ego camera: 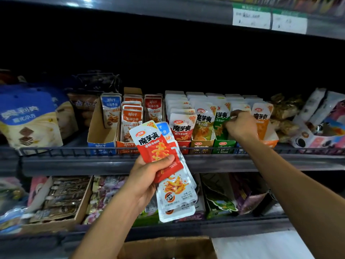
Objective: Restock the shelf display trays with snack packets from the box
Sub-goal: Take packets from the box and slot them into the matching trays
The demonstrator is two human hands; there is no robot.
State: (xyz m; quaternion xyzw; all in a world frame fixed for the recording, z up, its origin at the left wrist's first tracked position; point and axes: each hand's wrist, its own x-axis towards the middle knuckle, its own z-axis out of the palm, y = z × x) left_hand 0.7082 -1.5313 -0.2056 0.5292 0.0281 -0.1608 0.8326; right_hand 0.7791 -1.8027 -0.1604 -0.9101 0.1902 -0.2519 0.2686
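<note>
A bunch of snack packets [168,165] is held tight in the left hand [147,176], in front of the shelf edge. The right hand [240,126] is curled down among the packets in the display trays [222,144]; whether anything is pinched cannot be told. The box [168,247] sits below.

We saw two bare forearms reaching up from the lower edge, uncovered along all their visible length. The left hand [149,176] and right hand [240,126] wore no gloves, rings, watch or bands.
</note>
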